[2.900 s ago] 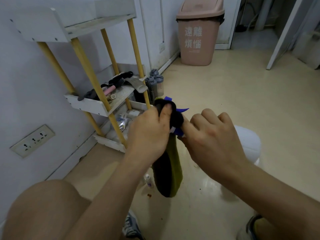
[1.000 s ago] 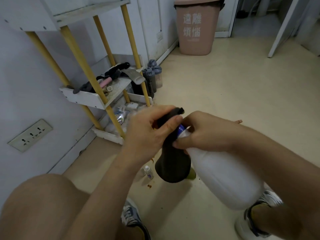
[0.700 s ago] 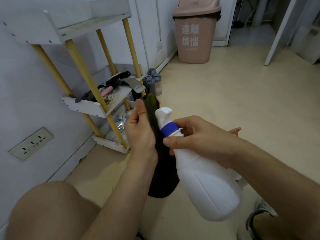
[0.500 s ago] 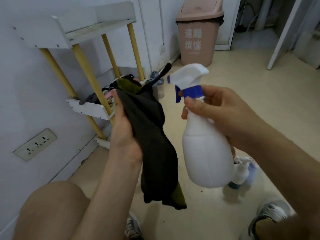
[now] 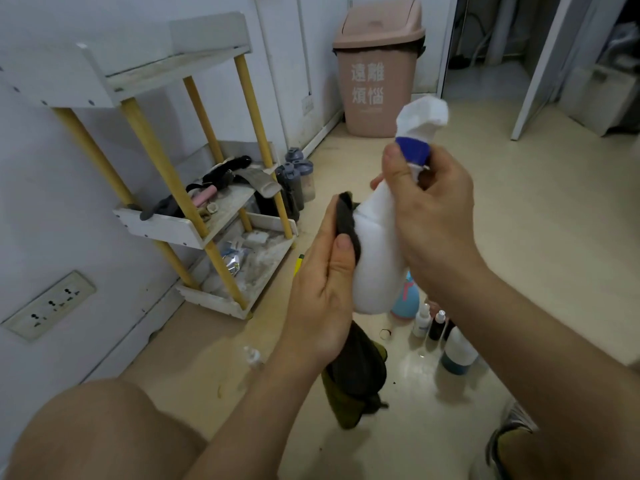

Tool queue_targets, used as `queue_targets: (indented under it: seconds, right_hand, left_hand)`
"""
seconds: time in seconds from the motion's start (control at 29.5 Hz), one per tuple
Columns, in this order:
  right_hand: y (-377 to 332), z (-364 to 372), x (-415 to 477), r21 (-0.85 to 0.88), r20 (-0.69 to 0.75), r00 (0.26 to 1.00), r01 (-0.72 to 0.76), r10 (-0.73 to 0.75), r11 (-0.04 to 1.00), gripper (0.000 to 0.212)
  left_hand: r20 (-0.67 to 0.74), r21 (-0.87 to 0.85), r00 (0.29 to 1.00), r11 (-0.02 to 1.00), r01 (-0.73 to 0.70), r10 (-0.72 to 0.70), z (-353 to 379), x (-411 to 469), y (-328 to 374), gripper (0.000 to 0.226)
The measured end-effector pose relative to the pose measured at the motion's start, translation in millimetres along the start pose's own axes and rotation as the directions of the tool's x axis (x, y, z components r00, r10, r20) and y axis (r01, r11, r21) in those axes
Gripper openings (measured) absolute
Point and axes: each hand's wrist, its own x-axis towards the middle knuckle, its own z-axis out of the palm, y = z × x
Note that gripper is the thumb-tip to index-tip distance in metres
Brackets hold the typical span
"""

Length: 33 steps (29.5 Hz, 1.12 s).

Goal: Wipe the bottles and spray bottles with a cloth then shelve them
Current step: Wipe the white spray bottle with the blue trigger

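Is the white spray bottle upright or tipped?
Nearly upright: the white spray bottle has nozzle on top, base down; the right hand grips its neck.

The shelf rack point(image 5: 162, 228) stands at frame left, the bin point(image 5: 379, 81) at upper centre. Mid-frame, the cloth point(image 5: 356, 375) lies between the left hand point(image 5: 322, 299) and the spray bottle point(image 5: 377, 265). Small bottles point(image 5: 434, 325) stand on the floor point(image 5: 519, 237) just below, right of centre.

pink bin point(image 5: 378, 71), pale characters "遠離煩惱" on its front
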Motion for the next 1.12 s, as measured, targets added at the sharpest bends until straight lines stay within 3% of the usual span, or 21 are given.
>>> queue_targets:
  seconds: [0.1, 0.17, 0.24, 0.34, 0.41, 0.54, 0.64, 0.75, 0.85, 0.98, 1.05, 1.12]
  right_hand:
    - [-9.8, -10.6, 13.5, 0.088, 0.021, 0.994, -0.110, 0.109, 0.990, 0.018]
    - [-13.9, -10.9, 14.1, 0.235, 0.136, 0.965, -0.252, 0.225, 0.939, 0.022]
    - [-16.8, -7.3, 9.7, 0.316, 0.257, 0.923, -0.360, 0.286, 0.878, 0.023]
    - [-21.0, -5.6, 9.9, 0.244, 0.290, 0.931, -0.295, 0.221, 0.924, 0.019]
    - [-22.5, -9.4, 14.7, 0.152, 0.315, 0.937, -0.204, 0.148, 0.967, 0.016]
    - [-7.1, -11.5, 13.9, -0.183, 0.418, 0.908, 0.116, -0.030, 0.976, 0.016]
    - [15.7, -5.6, 7.6, -0.291, 0.248, 0.964, 0.167, -0.094, 0.942, 0.012]
    - [29.9, -6.6, 11.9, -0.215, -0.041, 0.998, -0.063, 0.056, 0.975, 0.016]
    - [37.5, -11.7, 20.9, -0.054, -0.160, 0.955, -0.260, 0.248, 0.964, 0.023]
    - [32.4, -8.9, 17.1, 0.055, -0.043, 0.954, -0.293, 0.295, 0.955, 0.028]
    - [23.3, -4.9, 13.1, 0.088, 0.044, 0.962, -0.274, 0.271, 0.958, 0.026]
    - [12.6, -1.7, 10.4, 0.099, 0.126, 0.969, -0.224, 0.211, 0.970, 0.024]
  left_hand:
    - [0.037, -0.280, 0.972, 0.932, 0.232, -0.231, -4.9, -3.9, -4.4, 0.039]
    - [0.138, -0.522, 0.927, 0.770, 0.366, -0.348, -5.0, -6.6, -9.2, 0.039]
    - [0.279, -0.651, 0.896, 0.618, 0.441, -0.346, -4.4, -10.1, -11.3, 0.025]
    - [0.418, -0.750, 0.869, 0.438, 0.495, -0.266, -12.0, -7.3, -5.1, 0.030]
    - [0.381, -0.724, 0.883, 0.507, 0.468, -0.273, -15.8, -0.7, 2.9, 0.036]
    - [0.083, -0.429, 0.956, 0.855, 0.291, -0.283, -3.4, 5.0, 14.6, 0.035]
    - [-0.028, -0.215, 0.988, 0.966, 0.140, -0.149, 9.8, -4.7, 13.7, 0.034]
    - [0.046, -0.028, 0.999, 0.999, 0.030, -0.029, 10.9, -12.3, 6.8, 0.041]
    - [0.104, 0.281, 0.990, 0.952, -0.121, 0.095, -0.3, -13.3, 1.0, 0.030]
    - [0.033, 0.493, 0.956, 0.828, -0.269, 0.291, -13.6, -8.8, 1.0, 0.053]
    - [0.015, 0.458, 0.978, 0.868, -0.194, 0.210, -14.9, -8.2, 0.7, 0.073]
    - [0.028, 0.211, 1.000, 0.977, -0.015, 0.009, -16.9, -5.7, -2.0, 0.078]
